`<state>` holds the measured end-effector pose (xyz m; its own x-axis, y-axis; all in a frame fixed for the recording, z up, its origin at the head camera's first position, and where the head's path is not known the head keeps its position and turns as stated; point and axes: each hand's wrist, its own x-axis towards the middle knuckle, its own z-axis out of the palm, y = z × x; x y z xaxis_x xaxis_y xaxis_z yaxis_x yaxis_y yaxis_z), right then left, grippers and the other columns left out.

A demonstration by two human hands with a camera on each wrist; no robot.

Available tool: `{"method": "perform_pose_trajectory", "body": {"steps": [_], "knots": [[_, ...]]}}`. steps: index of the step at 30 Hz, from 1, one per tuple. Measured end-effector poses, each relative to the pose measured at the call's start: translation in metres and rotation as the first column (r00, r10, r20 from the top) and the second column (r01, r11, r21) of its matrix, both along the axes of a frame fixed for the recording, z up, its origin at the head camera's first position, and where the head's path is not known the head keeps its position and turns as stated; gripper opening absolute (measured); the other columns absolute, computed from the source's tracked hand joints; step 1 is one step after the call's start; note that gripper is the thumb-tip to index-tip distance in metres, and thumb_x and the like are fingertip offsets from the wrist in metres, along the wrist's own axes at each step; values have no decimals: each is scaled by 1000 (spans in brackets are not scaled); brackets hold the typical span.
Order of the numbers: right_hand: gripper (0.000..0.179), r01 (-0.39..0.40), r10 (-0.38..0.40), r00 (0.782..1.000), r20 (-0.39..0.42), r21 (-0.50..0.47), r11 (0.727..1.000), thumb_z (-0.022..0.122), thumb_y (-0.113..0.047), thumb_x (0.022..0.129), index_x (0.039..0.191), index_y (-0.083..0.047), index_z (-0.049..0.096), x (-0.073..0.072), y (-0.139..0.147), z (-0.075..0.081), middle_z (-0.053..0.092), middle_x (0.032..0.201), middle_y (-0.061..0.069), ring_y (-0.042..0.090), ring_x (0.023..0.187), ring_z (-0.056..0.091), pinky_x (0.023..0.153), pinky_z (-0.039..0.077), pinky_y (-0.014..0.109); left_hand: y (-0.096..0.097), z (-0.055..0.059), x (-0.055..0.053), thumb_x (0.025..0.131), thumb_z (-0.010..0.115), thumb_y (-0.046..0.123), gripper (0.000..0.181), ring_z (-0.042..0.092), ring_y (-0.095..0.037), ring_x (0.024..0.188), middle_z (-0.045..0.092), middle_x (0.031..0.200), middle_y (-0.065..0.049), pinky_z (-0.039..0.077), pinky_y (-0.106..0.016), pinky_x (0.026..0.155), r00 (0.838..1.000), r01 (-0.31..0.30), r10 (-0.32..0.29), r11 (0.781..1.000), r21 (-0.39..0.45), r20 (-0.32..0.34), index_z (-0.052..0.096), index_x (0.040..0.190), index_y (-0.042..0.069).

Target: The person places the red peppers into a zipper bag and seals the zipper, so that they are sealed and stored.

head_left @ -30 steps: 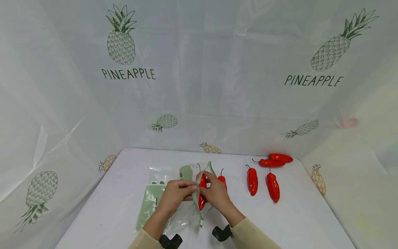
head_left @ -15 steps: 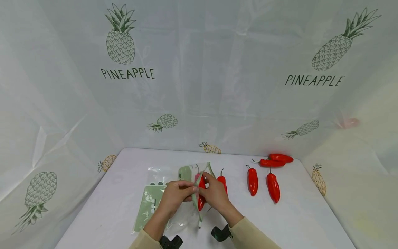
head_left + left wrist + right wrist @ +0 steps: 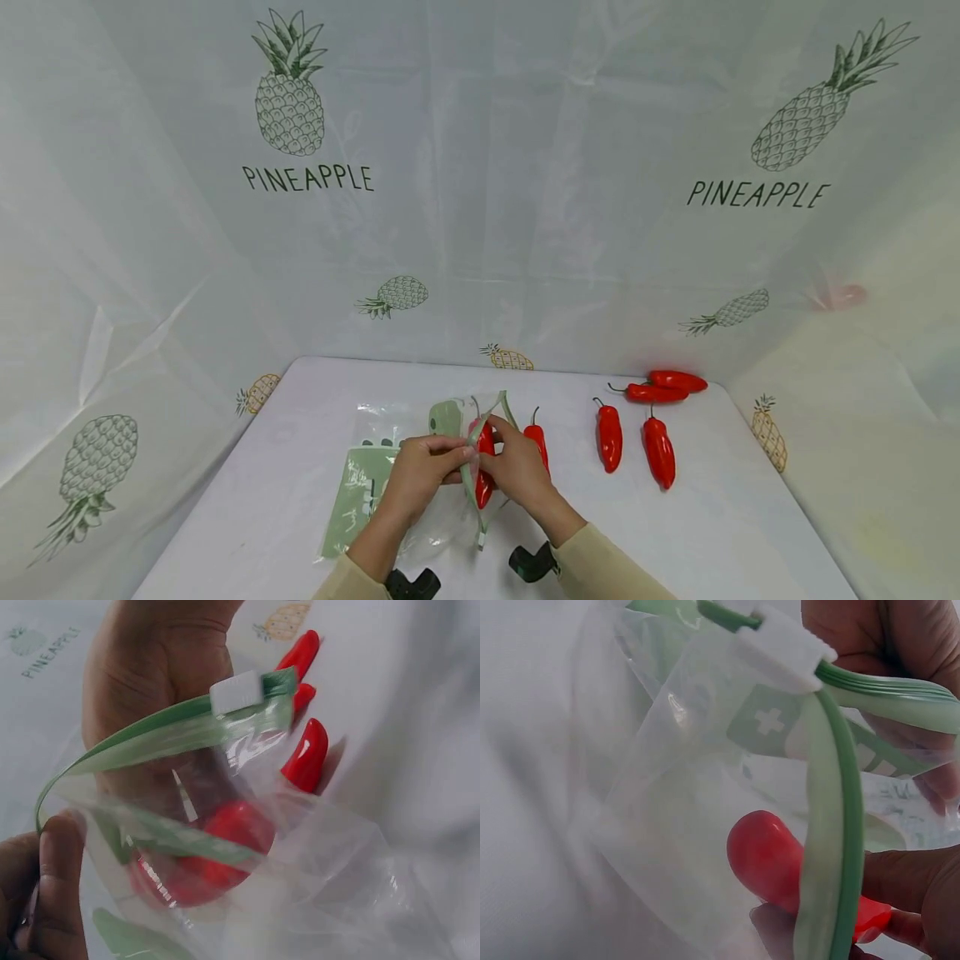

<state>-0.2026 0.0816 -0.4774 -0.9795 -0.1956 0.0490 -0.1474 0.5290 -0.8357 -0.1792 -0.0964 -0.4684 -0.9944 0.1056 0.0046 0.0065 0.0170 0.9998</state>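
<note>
My left hand (image 3: 422,473) pinches the green zip edge (image 3: 468,483) of a clear zip bag (image 3: 660,817), whose mouth is spread apart. A white slider (image 3: 236,693) sits at one end of the zip. In my right hand (image 3: 522,473) is a shiny red chili pepper (image 3: 484,487), held between thumb and fingers. Its rounded end (image 3: 763,855) is inside the bag mouth, and the clear plastic overlaps it in the left wrist view. The zip edge covers part of the pepper in the right wrist view.
Under and left of the hands lies a flat clear bag with green print (image 3: 352,500). Another red pepper (image 3: 536,435) lies just behind my right hand; several more, such as the near one (image 3: 658,450), lie at the right. Black wrist mounts (image 3: 534,563) hang under both wrists.
The bag edge, slider and red chili pepper have shifted very slightly left. Both hands keep the same hold, and the other peppers stay where they were.
</note>
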Motion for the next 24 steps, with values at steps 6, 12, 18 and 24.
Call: {"method": "perform_pose_trajectory", "body": {"steps": [6,12,18,24], "knots": [[68,-1,1,1000,8,2,1000,82,-19,91,152,-7,53,0,1,0,66,127,22,23,90,68,57,65,35,2,0,0,94,80,15,37,79,-28,87,78,102,-19,66,-30,73,995,-92,94,994,66,-22,74,126,-4],[68,-9,9,1000,10,-7,1000,81,-21,93,152,-6,52,-1,1,0,66,127,23,22,86,70,58,65,34,2,-1,0,94,81,14,31,79,-28,87,78,105,-20,66,-31,74,994,-101,103,992,70,-29,77,119,-3],[68,-13,13,1000,8,-3,1000,80,-24,93,152,-6,52,-1,0,0,67,127,23,21,85,72,58,65,34,3,-2,1,95,81,16,36,80,-26,85,78,107,-20,66,-31,75,996,-83,85,994,72,-24,75,125,-2],[67,-4,4,1000,11,4,1000,81,-26,93,151,-7,54,0,-1,1,67,127,22,22,86,71,58,65,34,5,-1,2,95,80,15,38,79,-26,84,78,101,-19,66,-30,73,995,-92,95,992,80,-28,74,130,2]]}}
